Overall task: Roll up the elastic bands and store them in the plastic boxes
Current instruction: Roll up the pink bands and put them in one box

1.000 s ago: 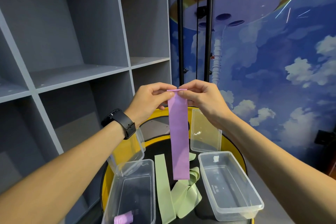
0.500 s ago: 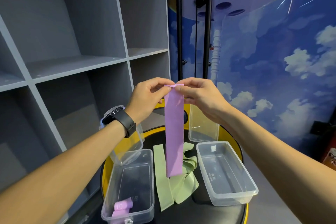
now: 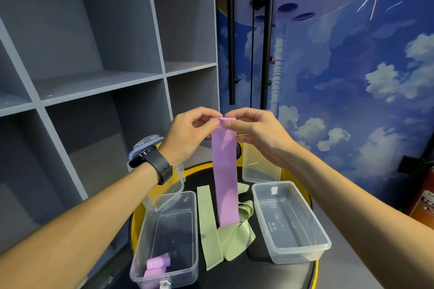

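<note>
You hold the purple band [image 3: 225,171] by its top edge, the left hand [image 3: 187,138] and the right hand [image 3: 256,134] each pinching one corner, so it hangs straight down from your fingers above the green bands [image 3: 225,234] on the stool. To roll well, I think you should fold the top edge tightly first and keep both sides even. The left box [image 3: 187,274] already has purple rolls [image 3: 156,265]; the right box [image 3: 325,245] looks empty

The rolled purple band [image 3: 157,262] in the left plastic box [image 3: 167,239] carries a pale mark resembling "10"; the right plastic box's [image 3: 290,222] base embossing is illegible.
</note>
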Demonstrator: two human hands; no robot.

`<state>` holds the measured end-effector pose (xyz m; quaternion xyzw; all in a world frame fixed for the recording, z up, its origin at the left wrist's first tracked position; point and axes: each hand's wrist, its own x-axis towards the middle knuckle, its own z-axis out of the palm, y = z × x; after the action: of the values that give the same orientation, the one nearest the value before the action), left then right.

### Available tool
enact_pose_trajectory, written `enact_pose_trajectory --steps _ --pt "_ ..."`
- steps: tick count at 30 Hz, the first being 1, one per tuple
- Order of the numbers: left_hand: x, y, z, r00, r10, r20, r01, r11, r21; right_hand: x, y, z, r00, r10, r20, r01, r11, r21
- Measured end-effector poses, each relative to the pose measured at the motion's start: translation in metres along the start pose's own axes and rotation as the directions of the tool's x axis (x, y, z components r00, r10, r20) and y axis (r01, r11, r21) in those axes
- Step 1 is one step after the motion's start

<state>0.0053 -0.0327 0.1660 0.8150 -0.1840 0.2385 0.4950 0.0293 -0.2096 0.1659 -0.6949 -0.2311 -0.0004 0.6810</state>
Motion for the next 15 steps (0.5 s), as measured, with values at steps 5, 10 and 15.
enact_pose_trajectory --steps 5,10,15 --pt "-0.004 -0.003 0.0 0.992 0.106 -0.062 -0.093 0.978 0.186 -0.002 0.0 0.002 1.0 0.02 0.018 -0.02 1.0 -0.02" --pt "-0.011 -0.008 -0.001 0.984 0.168 -0.056 -0.152 0.963 0.224 -0.002 0.006 0.004 0.999 0.039 -0.005 -0.039 0.999 0.01" --pt "-0.015 -0.01 -0.002 1.0 -0.012 -0.01 0.012 1.0 -0.011 -0.005 0.01 0.005 0.999 0.05 -0.017 -0.049 0.999 0.024"
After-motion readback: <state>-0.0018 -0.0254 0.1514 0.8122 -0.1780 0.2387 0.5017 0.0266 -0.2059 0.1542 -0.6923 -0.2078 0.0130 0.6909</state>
